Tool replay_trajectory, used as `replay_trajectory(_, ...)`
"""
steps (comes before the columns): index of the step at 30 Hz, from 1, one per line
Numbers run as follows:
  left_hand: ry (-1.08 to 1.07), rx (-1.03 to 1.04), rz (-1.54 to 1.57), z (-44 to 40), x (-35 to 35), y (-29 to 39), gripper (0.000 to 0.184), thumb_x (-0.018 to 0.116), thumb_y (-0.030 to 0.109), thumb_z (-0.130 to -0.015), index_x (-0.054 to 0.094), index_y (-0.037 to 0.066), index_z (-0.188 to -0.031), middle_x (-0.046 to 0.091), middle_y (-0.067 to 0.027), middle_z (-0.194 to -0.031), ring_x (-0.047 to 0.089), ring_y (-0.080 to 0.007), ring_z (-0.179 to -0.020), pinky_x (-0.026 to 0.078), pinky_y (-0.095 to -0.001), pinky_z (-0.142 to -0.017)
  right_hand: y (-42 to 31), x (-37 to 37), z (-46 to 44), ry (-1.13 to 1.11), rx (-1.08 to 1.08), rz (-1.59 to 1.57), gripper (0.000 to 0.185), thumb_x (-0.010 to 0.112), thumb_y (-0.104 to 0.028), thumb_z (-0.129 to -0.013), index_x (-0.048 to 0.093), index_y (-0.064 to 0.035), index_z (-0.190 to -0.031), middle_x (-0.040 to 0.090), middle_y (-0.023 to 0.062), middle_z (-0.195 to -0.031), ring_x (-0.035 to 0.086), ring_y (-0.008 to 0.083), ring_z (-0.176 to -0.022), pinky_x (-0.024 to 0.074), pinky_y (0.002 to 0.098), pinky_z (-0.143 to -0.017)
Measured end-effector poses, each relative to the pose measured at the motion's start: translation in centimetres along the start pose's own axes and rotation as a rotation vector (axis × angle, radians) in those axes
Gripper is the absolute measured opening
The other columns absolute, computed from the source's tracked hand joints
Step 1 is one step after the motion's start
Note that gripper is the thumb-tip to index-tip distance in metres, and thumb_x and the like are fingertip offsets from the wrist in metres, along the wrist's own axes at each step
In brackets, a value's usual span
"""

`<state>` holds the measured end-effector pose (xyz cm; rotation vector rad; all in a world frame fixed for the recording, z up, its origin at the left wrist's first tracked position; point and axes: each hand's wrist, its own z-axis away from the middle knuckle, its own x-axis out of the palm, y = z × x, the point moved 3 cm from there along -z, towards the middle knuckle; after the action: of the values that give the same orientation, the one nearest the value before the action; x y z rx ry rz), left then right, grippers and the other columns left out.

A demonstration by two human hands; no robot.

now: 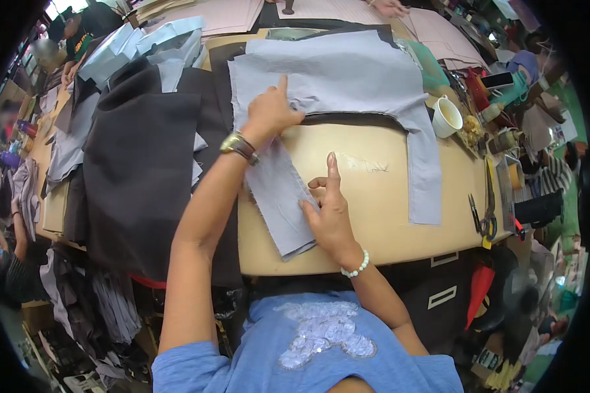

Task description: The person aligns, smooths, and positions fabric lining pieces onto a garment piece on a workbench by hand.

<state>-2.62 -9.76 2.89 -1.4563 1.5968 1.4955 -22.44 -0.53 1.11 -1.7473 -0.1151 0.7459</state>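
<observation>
A light grey cut fabric piece (347,72) lies over dark fabric on the table, one narrow leg hanging down at the right and another at the left. My left hand (273,110), with a watch at the wrist, rests on its left part, index finger stretched forward and thumb out to the side. Near the lower left leg of grey fabric (278,203) is my right hand (331,216), wearing a beaded bracelet. Its thumb touches that strip's right edge, the index finger points up, and the other fingers are partly curled. Neither hand visibly grips anything.
Dark fabric (141,164) covers the left side, with light blue pieces (170,33) behind. At the right are a white cup (447,118), scissors (489,209) and a phone (497,80). Another person's hand (390,8) shows at the far edge, near pink paper sheets (439,33).
</observation>
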Motion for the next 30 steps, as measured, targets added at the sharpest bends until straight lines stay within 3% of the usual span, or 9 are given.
replay_trajectory(2,-0.03,-0.022,0.379,-0.9,-1.4,-1.6,0.057,0.065,0.019,-0.074,0.05,0.003,-0.126,0.062,-0.0193,-0.093,0.061,-0.0328,-0.088,0.049,-0.0381,-0.078,-0.2,-0.2,0.9,0.019,-0.046,0.029,0.086,0.059,0.004,-0.077,0.01,-0.0027,-0.147,0.055,0.021,-0.1,0.06,0.0331,-0.088,0.0488,0.0379,-0.076)
replay_trajectory(5,-0.098,0.186,0.396,0.7,-4.7,-1.7,0.041,0.066,0.022,-0.079,0.059,0.008,-0.117,0.061,-0.0149,-0.112,0.06,-0.0261,-0.101,0.048,-0.0365,-0.08,-0.3,-0.3,1.5,0.04,-0.102,0.034,0.08,0.056,0.006,-0.078,0.015,-0.0026,-0.146,0.055,0.0213,-0.101,0.06,0.0326,-0.088,0.049,0.0373,-0.075)
replay_trajectory(6,-0.105,0.34,0.372,1.7,-5.2,-1.7,0.028,0.063,0.021,-0.082,0.064,0.008,-0.107,0.062,-0.0124,-0.111,0.059,-0.0256,-0.103,0.047,-0.0349,-0.083,-0.3,-0.2,1.5,0.043,-0.106,0.02,0.078,0.054,0.007,-0.078,0.016,-0.0025,-0.146,0.055,0.0211,-0.102,0.06,0.0323,-0.088,0.0491,0.0372,-0.075)
replay_trajectory(9,-0.282,0.456,0.294,5.4,-5.1,-1.5,0.025,0.062,0.019,-0.083,0.065,0.009,-0.106,0.061,-0.0134,-0.112,0.058,-0.0282,-0.105,0.047,-0.0352,-0.084,-0.5,-0.2,1.9,0.039,-0.106,-0.01,0.074,0.051,0.009,-0.079,0.02,-0.0027,-0.145,0.055,0.0204,-0.103,0.061,0.0322,-0.088,0.0494,0.0368,-0.074)
replay_trajectory(12,-0.163,0.461,0.0,7.2,-4.3,-2.4,0.026,0.057,0.017,-0.087,0.063,0.009,-0.111,0.059,-0.0146,-0.117,0.057,-0.0309,-0.105,0.045,-0.0355,-0.088,-0.4,0.1,2.3,0.018,-0.141,-0.001,0.073,0.048,0.012,-0.078,0.023,-0.0039,-0.145,0.055,0.0196,-0.105,0.061,0.033,-0.087,0.0497,0.0367,-0.073)
replay_trajectory(15,-0.173,0.342,0.138,7.6,-2.9,-4.1,0.032,0.051,0.015,-0.09,0.057,0.008,-0.121,0.057,-0.0151,-0.123,0.054,-0.0322,-0.11,0.041,-0.0388,-0.095,-0.5,0.6,2.8,0.003,-0.237,0.049,0.072,0.046,0.013,-0.078,0.026,-0.0055,-0.144,0.056,0.0195,-0.106,0.061,0.0338,-0.086,0.0502,0.0365,-0.073)
replay_trajectory(18,-0.051,0.34,-0.023,8.2,-2.2,-4.5,0.036,0.047,0.014,-0.092,0.05,0.007,-0.127,0.054,-0.0148,-0.128,0.051,-0.032,-0.117,0.036,-0.044,-0.1,-1.0,0.8,3.1,-0.042,-0.275,0.089,0.071,0.045,0.014,-0.077,0.029,-0.0062,-0.143,0.057,0.0202,-0.105,0.062,0.0341,-0.085,0.0507,0.0366,-0.074)
replay_trajectory(21,-0.013,0.344,-0.255,8.4,-1.6,-4.5,0.037,0.047,0.014,-0.092,0.05,0.008,-0.128,0.052,-0.0139,-0.131,0.047,-0.0305,-0.122,0.034,-0.0502,-0.1,-1.5,1.1,3.5,-0.135,-0.23,0.105,0.071,0.044,0.015,-0.076,0.031,-0.0058,-0.142,0.057,0.021,-0.104,0.062,0.0344,-0.085,0.0511,0.0369,-0.075)
replay_trajectory(30,-0.002,0.185,-0.309,7.9,-1.3,-4.9,0.039,0.047,0.022,-0.092,0.051,0.002,-0.125,0.051,-0.0147,-0.132,0.045,-0.0292,-0.124,0.031,-0.0543,-0.102,-2.8,2.0,3.8,-0.274,-0.2,0.054,0.069,0.044,0.014,-0.076,0.03,-0.0027,-0.142,0.059,0.0216,-0.105,0.063,0.0343,-0.089,0.0517,0.0376,-0.078)
